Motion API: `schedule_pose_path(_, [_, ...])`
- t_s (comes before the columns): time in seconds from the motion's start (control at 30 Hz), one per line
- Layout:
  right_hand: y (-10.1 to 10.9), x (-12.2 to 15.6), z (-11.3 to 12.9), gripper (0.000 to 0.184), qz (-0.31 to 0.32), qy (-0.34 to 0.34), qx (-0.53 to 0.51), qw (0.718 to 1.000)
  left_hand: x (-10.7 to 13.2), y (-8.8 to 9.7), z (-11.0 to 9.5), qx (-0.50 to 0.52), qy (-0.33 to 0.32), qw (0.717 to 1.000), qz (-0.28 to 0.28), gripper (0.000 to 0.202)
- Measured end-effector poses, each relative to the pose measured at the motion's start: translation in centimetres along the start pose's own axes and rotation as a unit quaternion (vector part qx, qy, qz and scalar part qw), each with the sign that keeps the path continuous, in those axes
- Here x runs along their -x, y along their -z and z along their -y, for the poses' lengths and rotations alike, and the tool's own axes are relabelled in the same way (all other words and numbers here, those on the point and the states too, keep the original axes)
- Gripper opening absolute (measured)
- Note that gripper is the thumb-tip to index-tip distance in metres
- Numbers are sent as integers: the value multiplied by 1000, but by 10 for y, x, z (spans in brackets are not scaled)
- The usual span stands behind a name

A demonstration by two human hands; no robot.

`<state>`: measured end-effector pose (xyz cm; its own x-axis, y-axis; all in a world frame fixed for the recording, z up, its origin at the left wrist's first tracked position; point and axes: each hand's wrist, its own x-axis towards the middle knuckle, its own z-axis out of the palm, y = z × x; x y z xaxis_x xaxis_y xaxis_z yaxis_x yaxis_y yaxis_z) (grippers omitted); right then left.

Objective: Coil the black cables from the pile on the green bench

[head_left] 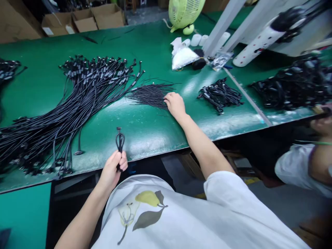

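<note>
L hand (112, 172): clenched on looped blk cable (120, 141), loop up, long axis approx vert, just off near surface edge.
R hand (175, 105): resting loosely on thin blk wires (149, 95), long axis L-R.
Surface (145, 131): green, big cable pile (85, 90) to L.
Cardboard boxes (83, 19): far L, flaps open.

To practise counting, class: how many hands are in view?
3: the left hand grips a black cable, the right hand rests on thin black wires, and a co-worker's hand shows at the right edge. More may be hidden.
</note>
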<state>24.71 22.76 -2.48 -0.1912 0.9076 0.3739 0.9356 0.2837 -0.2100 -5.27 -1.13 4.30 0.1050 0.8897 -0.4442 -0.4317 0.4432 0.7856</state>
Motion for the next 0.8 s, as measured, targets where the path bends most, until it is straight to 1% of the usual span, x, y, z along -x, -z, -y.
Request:
schedule_pose_path(0.07, [-1, 3, -3, 24, -34, 18, 1, 999, -1, -3, -1, 19, 3, 1000, 5, 36])
schedule_pose_path(0.13, [1, 8, -1, 26, -72, 4, 6, 997, -2, -4, -1, 24, 4, 1000, 8, 36])
schedule_pose_path(0.23, [10, 18, 8, 30, -118, -27, 15, 992, -1, -4, 0, 16, -4, 1000, 6, 35])
schedule_pose_path(0.3, [18, 25, 15, 31, -128, -31, 21, 991, 0, -2, 2, 5, -12, 1000, 6, 35])
schedule_pose_path(0.37, [26, 31, 23, 31, -98, -26, 21, 995, 1, -1, 4, -9, -22, 1000, 10, 33])
schedule_pose_path(0.43, [38, 37, 37, 32, -65, -35, 0, 997, 0, -1, 6, -23, -30, 999, 18, 32])
schedule_pose_path(0.47, [46, 41, 48, 35, -57, -41, -33, 997, 0, -2, 6, -28, -33, 999, 24, 31])
schedule_pose_path(0.53, [62, 51, 77, 41, -34, -34, -164, 985, -1, -4, 8, -39, -30, 998, 40, 31])
schedule_pose_path(0.57, [69, 58, 96, 44, 3, -11, -252, 968, -1, -5, 9, -45, -25, 997, 52, 32])
schedule_pose_path(0.6, [75, 65, 115, 45, 64, 22, -342, 937, -2, -6, 10, -50, -19, 996, 66, 33])
schedule_pose_path(0.63, [80, 73, 133, 45, 139, 56, -415, 897, -2, -8, 11, -50, -12, 996, 77, 35])
schedule_pose_path(0.67, [84, 80, 150, 44, 205, 77, -465, 858, -2, -9, 12, -46, -6, 995, 86, 37])
schedule_pose_path(0.7, [85, 86, 164, 40, 250, 86, -491, 830, -2, -9, 12, -36, 1, 995, 91, 39])
schedule_pose_path(0.73, [86, 90, 174, 34, 270, 85, -499, 819, -2, -10, 12, -25, 7, 995, 92, 41])
schedule_pose_path(0.77, [86, 94, 180, 29, 268, 77, -495, 823, -1, -9, 11, -14, 14, 995, 93, 43])
schedule_pose_path(0.8, [86, 96, 184, 24, 254, 71, -485, 834, 0, -9, 10, -7, 22, 995, 95, 45])
